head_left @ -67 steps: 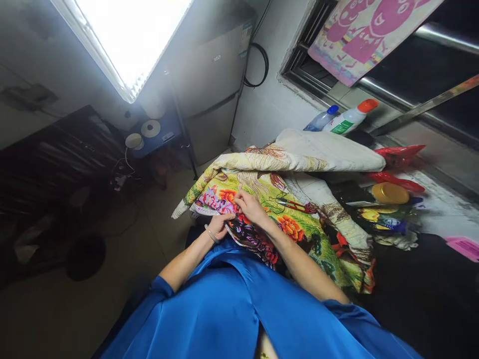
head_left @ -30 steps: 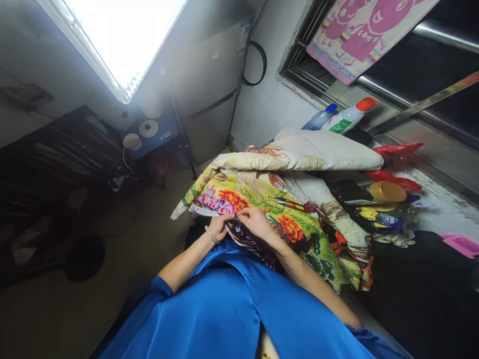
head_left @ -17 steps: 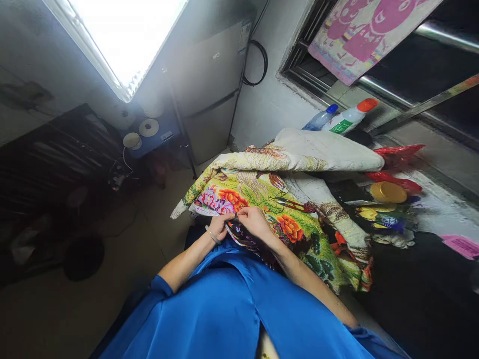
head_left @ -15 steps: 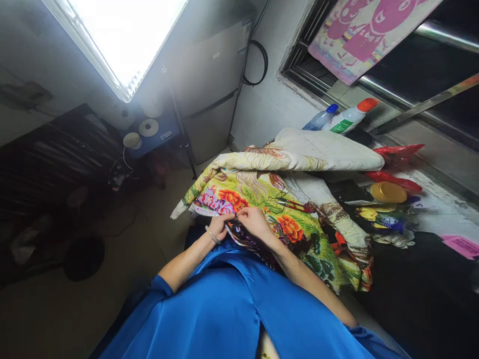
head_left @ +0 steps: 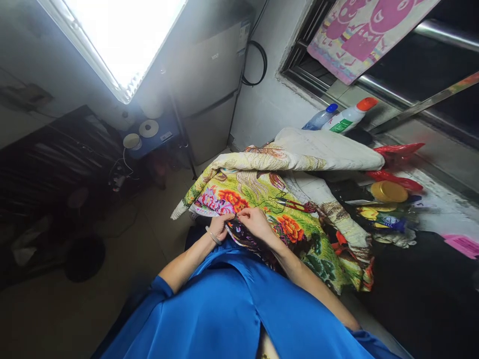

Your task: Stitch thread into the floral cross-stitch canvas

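A large embroidered cloth [head_left: 258, 188] with orange, pink and green flower patterns spreads in front of me, partly rolled at its far side. My left hand [head_left: 220, 225], with a pale bangle at the wrist, is closed on the cloth's near edge. Close beside it, my right hand [head_left: 255, 222] pinches at the same edge, fingertips together; whatever is between them is too small to make out. Red-handled thread snips [head_left: 295, 205] lie on the cloth to the right, with dark thread near their tips.
Behind the cloth's rolled part [head_left: 329, 148] stand a white bottle with an orange cap [head_left: 346, 119] and a blue-capped bottle [head_left: 320, 118]. A yellow-lidded jar [head_left: 389, 191] and packets sit at the right. A bright lamp [head_left: 119, 40] hangs upper left, before a fridge [head_left: 209, 99].
Almost nothing differs. Both hands stay at the cloth's edge, and the right hand's fingers have shifted only very slightly.
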The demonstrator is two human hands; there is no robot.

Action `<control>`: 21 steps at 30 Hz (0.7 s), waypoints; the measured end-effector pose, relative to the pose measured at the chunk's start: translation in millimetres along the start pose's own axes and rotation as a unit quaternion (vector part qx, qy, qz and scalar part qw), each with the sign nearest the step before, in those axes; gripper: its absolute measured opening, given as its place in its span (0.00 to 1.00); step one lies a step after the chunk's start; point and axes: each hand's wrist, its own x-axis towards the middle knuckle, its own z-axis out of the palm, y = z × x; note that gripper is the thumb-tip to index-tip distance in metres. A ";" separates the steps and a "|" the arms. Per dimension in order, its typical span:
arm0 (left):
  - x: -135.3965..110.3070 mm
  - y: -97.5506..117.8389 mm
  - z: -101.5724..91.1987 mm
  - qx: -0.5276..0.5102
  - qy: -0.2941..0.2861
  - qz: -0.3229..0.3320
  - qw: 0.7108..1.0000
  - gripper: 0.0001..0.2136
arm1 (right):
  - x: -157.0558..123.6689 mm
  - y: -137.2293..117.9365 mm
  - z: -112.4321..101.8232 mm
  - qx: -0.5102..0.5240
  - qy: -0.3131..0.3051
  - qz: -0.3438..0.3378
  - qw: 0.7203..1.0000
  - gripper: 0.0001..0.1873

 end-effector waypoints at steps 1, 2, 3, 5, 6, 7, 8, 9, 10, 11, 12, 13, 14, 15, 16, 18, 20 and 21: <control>0.4 -0.2 -0.5 -0.001 -0.001 -0.001 1.000 0.12 | 0.0 0.9 0.4 0.005 0.001 -0.002 1.000 0.10; 0.8 -0.4 -0.9 -0.002 -0.001 -0.002 1.000 0.12 | 0.0 1.5 0.8 0.011 0.003 -0.002 1.000 0.10; 1.0 -0.6 -1.1 -0.003 -0.001 -0.002 1.000 0.12 | 0.1 1.7 1.2 0.015 0.004 -0.002 1.000 0.10; 1.1 -0.8 -1.2 -0.005 0.000 -0.003 1.000 0.12 | 0.3 1.3 1.6 0.019 0.006 0.001 1.000 0.10; 0.9 -0.9 -1.0 -0.005 0.001 -0.003 1.000 0.12 | 0.5 0.8 1.7 0.019 0.006 0.003 1.000 0.10; 0.6 -0.9 -0.7 -0.006 0.001 -0.004 1.000 0.12 | 0.6 0.3 1.7 0.016 0.006 0.005 1.000 0.10; 0.3 -0.8 -0.3 -0.007 0.002 -0.004 1.000 0.12 | 0.8 -0.3 1.6 0.012 0.004 0.007 1.000 0.10; 0.0 -0.7 0.0 -0.007 0.003 -0.004 1.000 0.12 | 1.1 -0.8 1.6 0.008 0.003 0.009 1.000 0.10; -0.1 -0.7 0.2 -0.007 0.004 -0.002 1.000 0.12 | 1.3 -1.1 1.5 0.003 0.003 0.008 1.000 0.10; -0.2 -0.7 0.4 -0.007 0.004 0.001 1.000 0.12 | 1.6 -1.3 1.5 -0.002 0.002 0.006 1.000 0.11; -0.1 -0.7 0.3 -0.006 0.005 0.004 1.000 0.12 | 1.9 -1.5 1.5 -0.008 0.003 0.002 1.000 0.11; 0.1 -0.8 0.2 -0.005 0.006 0.006 1.000 0.12 | 2.3 -1.8 1.6 -0.014 0.005 -0.002 1.000 0.11; 0.4 -1.0 -0.1 -0.003 0.006 0.007 1.000 0.12 | 2.6 -2.2 1.7 -0.022 0.008 -0.005 1.000 0.11; 0.8 -1.2 -0.4 -0.002 0.007 0.006 1.000 0.12 | 2.9 -2.8 1.9 -0.030 0.010 -0.006 0.999 0.11; 1.2 -1.4 -0.8 0.000 0.007 0.005 1.000 0.11 | 3.1 -3.7 2.1 -0.039 0.011 -0.007 0.999 0.11; 2.0 -1.9 -1.8 0.000 0.006 0.002 1.000 0.11 | 3.5 -5.8 2.3 -0.060 0.014 -0.006 0.998 0.11; 2.7 -2.2 -2.6 -0.002 0.007 0.004 1.000 0.12 | 3.5 -7.2 2.3 -0.073 0.017 -0.006 0.997 0.12; 3.1 -2.1 -2.9 -0.002 0.007 0.005 1.000 0.12 | 3.3 -7.2 2.2 -0.074 0.017 -0.006 0.997 0.12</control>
